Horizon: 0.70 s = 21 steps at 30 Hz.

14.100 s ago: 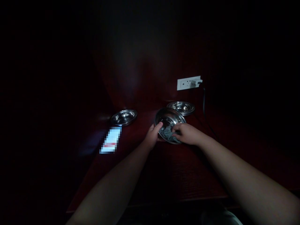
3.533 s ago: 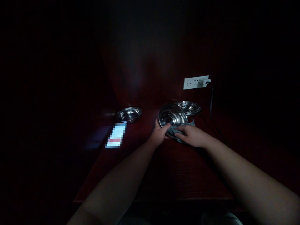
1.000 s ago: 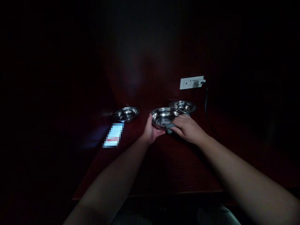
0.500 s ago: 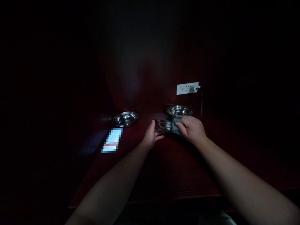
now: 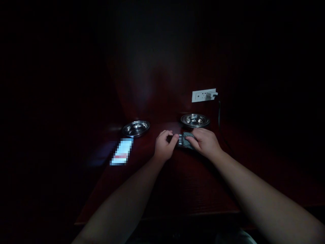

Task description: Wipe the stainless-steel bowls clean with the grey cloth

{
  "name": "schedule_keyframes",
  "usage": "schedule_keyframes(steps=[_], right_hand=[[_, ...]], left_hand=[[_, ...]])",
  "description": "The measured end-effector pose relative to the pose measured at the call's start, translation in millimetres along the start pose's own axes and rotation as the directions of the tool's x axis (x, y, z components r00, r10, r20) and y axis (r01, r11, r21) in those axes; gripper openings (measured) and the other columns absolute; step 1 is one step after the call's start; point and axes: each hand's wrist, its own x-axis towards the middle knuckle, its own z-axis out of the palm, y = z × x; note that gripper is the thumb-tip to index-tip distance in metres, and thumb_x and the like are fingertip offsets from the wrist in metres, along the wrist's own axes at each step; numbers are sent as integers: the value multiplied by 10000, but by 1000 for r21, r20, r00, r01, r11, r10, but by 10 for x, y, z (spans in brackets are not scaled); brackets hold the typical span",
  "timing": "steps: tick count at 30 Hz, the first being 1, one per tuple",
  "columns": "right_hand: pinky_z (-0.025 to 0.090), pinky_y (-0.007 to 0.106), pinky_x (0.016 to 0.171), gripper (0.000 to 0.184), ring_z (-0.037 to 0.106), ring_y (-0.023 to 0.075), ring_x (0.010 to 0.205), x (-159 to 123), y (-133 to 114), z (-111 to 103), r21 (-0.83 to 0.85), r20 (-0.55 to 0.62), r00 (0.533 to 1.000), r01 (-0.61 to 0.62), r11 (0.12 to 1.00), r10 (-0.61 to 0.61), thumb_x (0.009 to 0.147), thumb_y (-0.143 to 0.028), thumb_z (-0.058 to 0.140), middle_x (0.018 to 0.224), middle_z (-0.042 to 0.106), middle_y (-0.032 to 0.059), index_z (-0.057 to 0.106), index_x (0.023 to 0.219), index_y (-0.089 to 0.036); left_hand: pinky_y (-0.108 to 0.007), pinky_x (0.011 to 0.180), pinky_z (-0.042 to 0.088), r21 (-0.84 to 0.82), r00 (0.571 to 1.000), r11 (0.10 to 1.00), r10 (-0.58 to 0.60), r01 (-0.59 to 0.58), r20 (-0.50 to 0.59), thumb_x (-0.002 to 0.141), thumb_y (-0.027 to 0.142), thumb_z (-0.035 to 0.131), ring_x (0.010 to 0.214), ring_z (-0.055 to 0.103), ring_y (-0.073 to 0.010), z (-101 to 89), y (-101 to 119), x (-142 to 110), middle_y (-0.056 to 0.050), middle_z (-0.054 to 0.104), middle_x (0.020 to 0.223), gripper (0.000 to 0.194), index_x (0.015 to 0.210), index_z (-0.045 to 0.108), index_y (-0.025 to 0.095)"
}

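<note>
Between my hands is a shiny metal bowl [image 5: 180, 139], seen nearly edge-on and mostly covered by fingers and cloth. My left hand [image 5: 164, 146] is closed on its left side, with the thumb over the near rim. A grey-green cloth [image 5: 187, 141] lies folded over the bowl's right side. My right hand [image 5: 206, 142] is closed on that cloth, its thumb pressing from the near side. Just behind my right hand sit stacked metal bowls [image 5: 195, 120]. Another metal bowl [image 5: 136, 128] rests farther left on the table.
A lit phone [image 5: 122, 151], blurred out, lies near the left edge of the dark red table [image 5: 188, 189]. On the back wall a white socket plate [image 5: 203, 95] holds a plug, and its cable [image 5: 219, 117] hangs down to the table. The surroundings are very dark.
My left hand has shifted its grip, its thumb now folded over the near rim. The bowl has turned more edge-on, and my right hand has moved slightly left with the cloth.
</note>
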Motion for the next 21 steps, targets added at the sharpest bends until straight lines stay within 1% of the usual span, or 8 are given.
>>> schedule_keyframes(steps=[3,6,11,15,18,21], right_hand=[[324,283,607,412,473,162,599,-1,0,-10,12,-1,1000,32,999,-32,922,-434,415,614,546,44,530,611,-190],[324,286,603,410,468,161,590,-5,3,-14,30,-4,999,39,999,-39,920,-430,423,603,532,40,527,604,-190],[334,287,614,399,467,160,594,-10,3,-15,49,-10,998,55,997,-54,911,-420,443,600,523,35,517,592,-193],[343,279,613,367,465,156,596,-3,-15,-21,59,-16,995,104,993,-103,910,-383,458,604,528,34,507,599,-193],[344,278,610,360,459,154,590,4,-33,-31,75,-21,993,120,990,-119,906,-373,463,598,519,31,495,595,-196],[338,280,597,367,442,152,578,9,-45,-43,116,-29,995,103,988,-100,905,-376,454,580,492,23,476,581,-203]], left_hand=[[-285,731,429,34,999,999,-25,25,20,791,428,584,754,555,-174,-8,-4,15,-30,575,729,317,598,488,197],[-257,633,387,52,999,998,-48,47,21,772,447,594,644,492,-139,-16,21,19,-2,526,632,347,569,475,192],[-242,561,320,64,998,996,-59,58,22,766,469,587,552,401,-105,-31,57,26,35,413,525,415,513,418,187],[-249,513,269,74,996,994,-86,85,13,825,521,485,503,346,-94,-44,15,42,36,342,491,497,479,355,189],[-260,491,255,70,993,991,-117,117,2,852,574,402,479,364,-98,-56,-42,59,23,377,485,539,477,393,187],[-269,496,283,33,986,987,-152,155,-61,849,618,366,466,399,-108,-64,-104,78,12,414,467,577,466,426,190]])
